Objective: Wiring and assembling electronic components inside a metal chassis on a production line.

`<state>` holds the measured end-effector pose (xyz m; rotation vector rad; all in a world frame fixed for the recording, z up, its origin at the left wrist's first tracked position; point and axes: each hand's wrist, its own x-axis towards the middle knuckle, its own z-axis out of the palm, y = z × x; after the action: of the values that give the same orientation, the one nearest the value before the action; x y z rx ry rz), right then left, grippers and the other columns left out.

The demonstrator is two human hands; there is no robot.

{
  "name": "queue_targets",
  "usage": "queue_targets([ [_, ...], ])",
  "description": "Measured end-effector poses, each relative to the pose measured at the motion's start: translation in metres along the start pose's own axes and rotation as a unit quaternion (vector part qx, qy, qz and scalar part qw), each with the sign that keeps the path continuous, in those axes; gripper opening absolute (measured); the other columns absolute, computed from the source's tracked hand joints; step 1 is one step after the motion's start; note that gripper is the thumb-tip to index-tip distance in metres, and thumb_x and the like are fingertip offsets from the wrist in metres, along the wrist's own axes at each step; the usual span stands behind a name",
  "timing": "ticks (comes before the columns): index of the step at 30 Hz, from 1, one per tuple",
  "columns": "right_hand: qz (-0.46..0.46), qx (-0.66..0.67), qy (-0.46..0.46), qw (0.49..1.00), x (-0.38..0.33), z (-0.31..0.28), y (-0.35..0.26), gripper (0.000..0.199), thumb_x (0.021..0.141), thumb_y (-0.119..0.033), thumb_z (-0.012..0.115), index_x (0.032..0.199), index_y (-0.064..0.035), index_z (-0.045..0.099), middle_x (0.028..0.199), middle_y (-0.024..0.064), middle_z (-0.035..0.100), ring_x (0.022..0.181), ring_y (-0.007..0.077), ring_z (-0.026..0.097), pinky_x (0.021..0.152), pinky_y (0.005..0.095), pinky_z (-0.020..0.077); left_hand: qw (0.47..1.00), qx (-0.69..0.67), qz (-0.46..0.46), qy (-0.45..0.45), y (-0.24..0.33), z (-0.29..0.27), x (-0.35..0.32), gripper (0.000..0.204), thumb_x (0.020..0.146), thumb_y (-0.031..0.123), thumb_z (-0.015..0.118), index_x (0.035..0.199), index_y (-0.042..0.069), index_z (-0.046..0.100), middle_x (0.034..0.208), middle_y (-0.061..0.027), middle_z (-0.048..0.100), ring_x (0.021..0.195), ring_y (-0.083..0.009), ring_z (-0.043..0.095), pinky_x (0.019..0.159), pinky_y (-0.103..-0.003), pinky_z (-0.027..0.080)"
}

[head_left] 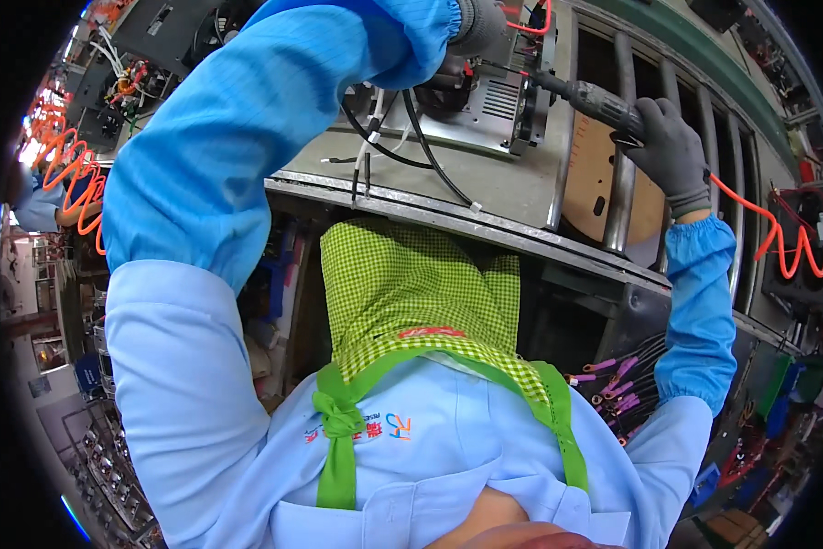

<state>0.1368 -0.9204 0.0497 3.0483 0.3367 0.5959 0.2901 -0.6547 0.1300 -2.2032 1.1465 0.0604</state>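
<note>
My right hand (670,151), in a dark grey glove, is wrapped around an air screwdriver (604,107). The tool lies nearly level, its tip pointing left at the end of a metal unit (498,114) with slotted vents. An orange coiled hose (750,212) runs near the right wrist. My left hand (480,26), also gloved, is at the top edge beyond the unit's near parts; its fingers are mostly out of sight. My blue left sleeve (283,101) hides part of the bench. Black cables (421,137) hang from the unit toward me.
The unit rests on a grey bench (338,169) with a metal front edge. To the right is a roller conveyor (624,174) with a brown cardboard piece (604,178) on it. Cables with purple-sleeved ring ends (622,380) lie low right. Another person's arm (41,206) shows far left.
</note>
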Motion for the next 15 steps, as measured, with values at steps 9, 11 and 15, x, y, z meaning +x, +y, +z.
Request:
queue_targets([
  [9, 0.006, 0.018, -0.01, 1.0, 0.006, 0.013, 0.004, 0.04, 0.069, -0.028, 0.077, 0.098, -0.0112, 0.057, 0.09, 0.0092, 0.058, 0.075, 0.0332, 0.062, 0.061, 0.0412, 0.0502, 0.925, -0.168, 0.035, 0.338, 0.049, 0.026, -0.068, 0.024, 0.08, 0.019, 0.062, 0.1, 0.006, 0.064, 0.093, -0.0148, 0.064, 0.088, -0.0288, 0.064, 0.08, -0.042, 0.051],
  [11, 0.0, 0.019, -0.007, 1.0, 0.008, 0.014, 0.001, 0.04, 0.069, -0.028, 0.078, 0.099, -0.0115, 0.057, 0.091, 0.0092, 0.058, 0.075, 0.0332, 0.062, 0.061, 0.0409, 0.0504, 0.925, -0.343, 0.113, 0.116, 0.082, 0.042, -0.087, 0.024, 0.082, 0.017, 0.063, 0.103, 0.007, 0.059, 0.094, -0.013, 0.061, 0.089, -0.0291, 0.062, 0.08, -0.042, 0.05],
  [15, 0.008, 0.012, -0.009, 1.0, 0.01, 0.013, -0.004, 0.043, 0.069, -0.03, 0.078, 0.102, -0.0125, 0.058, 0.092, 0.0091, 0.059, 0.075, 0.0332, 0.063, 0.061, 0.0405, 0.051, 0.877, -0.426, 0.021, 0.223, 0.123, 0.151, -0.034, 0.022, 0.082, 0.023, 0.059, 0.1, 0.01, 0.063, 0.091, -0.0144, 0.066, 0.089, -0.0341, 0.063, 0.077, -0.045, 0.05],
])
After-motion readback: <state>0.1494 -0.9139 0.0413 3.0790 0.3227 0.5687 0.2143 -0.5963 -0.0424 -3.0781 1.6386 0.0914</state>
